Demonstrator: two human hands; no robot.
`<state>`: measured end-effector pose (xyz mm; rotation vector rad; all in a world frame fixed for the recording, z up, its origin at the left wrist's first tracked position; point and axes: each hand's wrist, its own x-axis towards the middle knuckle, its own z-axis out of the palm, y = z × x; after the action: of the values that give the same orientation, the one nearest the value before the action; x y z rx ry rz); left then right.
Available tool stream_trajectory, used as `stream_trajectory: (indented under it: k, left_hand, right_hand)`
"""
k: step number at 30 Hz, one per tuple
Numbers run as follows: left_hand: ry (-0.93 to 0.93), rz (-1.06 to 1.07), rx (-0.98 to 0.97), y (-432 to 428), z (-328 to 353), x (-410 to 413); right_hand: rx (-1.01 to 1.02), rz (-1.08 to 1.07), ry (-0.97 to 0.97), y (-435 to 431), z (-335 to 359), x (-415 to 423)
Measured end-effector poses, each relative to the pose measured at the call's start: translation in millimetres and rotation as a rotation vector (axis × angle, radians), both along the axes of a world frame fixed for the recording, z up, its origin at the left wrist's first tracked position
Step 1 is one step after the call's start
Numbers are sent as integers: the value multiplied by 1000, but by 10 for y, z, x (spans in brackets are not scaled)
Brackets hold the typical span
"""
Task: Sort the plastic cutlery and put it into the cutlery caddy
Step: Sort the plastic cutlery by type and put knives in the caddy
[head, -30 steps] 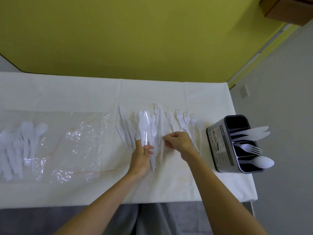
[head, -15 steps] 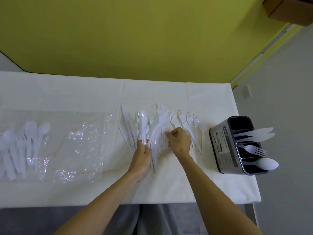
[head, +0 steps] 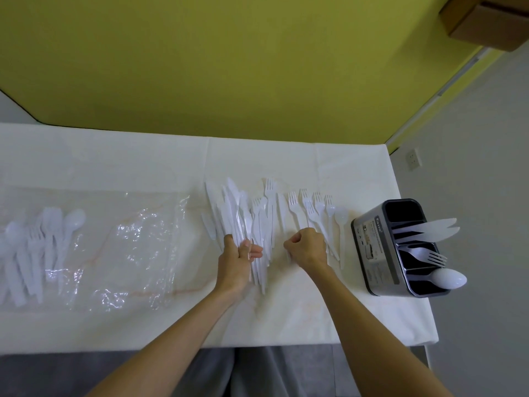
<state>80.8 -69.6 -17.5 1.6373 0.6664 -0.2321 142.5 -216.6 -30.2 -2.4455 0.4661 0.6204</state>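
The left hand (head: 239, 257) is gripping, by the handle ends, a fanned bundle of white plastic cutlery (head: 243, 216), thumb and fingers curled round it. The right hand (head: 307, 247) is resting just beside it at 3 o'clock with its fingers curled under; whether it is pinching a handle cannot be told. The bundle's long axis is running from 12 to 6 o'clock, heads away from the person and handles towards them. A loose row of white plastic forks (head: 312, 207) is lying on the white cloth-covered table (head: 114, 156) at 12 o'clock of the right hand, on the same axis. The dark grey rectangular cutlery caddy (head: 369, 247) is standing at 3 o'clock of both hands, near the table's right edge, so the right hand is the nearer. In my judgement sorting is under way, and any transfer is calling for a sideways carry towards 3 o'clock.
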Motion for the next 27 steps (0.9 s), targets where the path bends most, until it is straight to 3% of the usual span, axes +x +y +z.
stream_trajectory:
  k: [11,15,17,21,24,27]
  left_hand:
    - [23,-6,-43,34,-18,-55]
    - [17,-75,31,28,-20,-52]
    - [17,-136,40,9,-10,-41]
    - [27,-179,52,-51,23,-1]
    - [59,-182,75,-43,51,11]
    - [56,-140,96,12,38,-11]
  right_hand:
    - [43,21,25,25,49,175]
    - [529,-226,100,-66,200,131]
    - [649,-167,146,-53,268,117]
    - [600,-44,148,26,342,120]
    - [587,-90,85,72,270,100]
    - [445,-85,-15,154,140,76]
